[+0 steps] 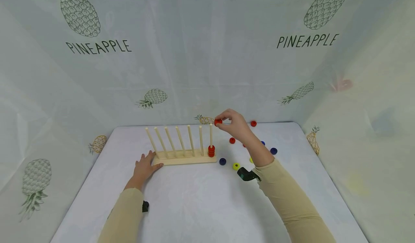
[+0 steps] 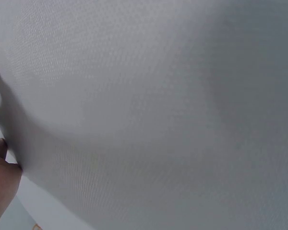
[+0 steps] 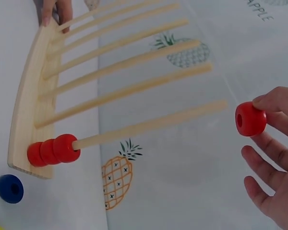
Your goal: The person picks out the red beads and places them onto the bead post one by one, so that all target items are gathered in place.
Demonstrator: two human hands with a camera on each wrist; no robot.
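Observation:
A wooden peg rack [image 1: 184,160] with a row of upright pegs stands on the table. Three red beads [image 3: 49,152] are stacked low on its rightmost peg. My right hand [image 1: 235,125] pinches a red bead [image 3: 251,119] between thumb and finger, just off the tip of that peg; the bead's hole faces the peg in the right wrist view. My left hand [image 1: 144,168] touches the left end of the rack's base, thumb in front and fingers behind. In the left wrist view only a bit of the left hand [image 2: 2,187] shows at the edge.
Right of the rack lie loose beads: a dark blue bead [image 1: 222,161], a yellow bead [image 1: 236,166], a red bead [image 1: 232,140], another blue bead [image 1: 273,151] and a red bead [image 1: 253,123] near the back edge. My right forearm partly covers others. A pineapple-print cloth [image 1: 207,66] hangs behind.

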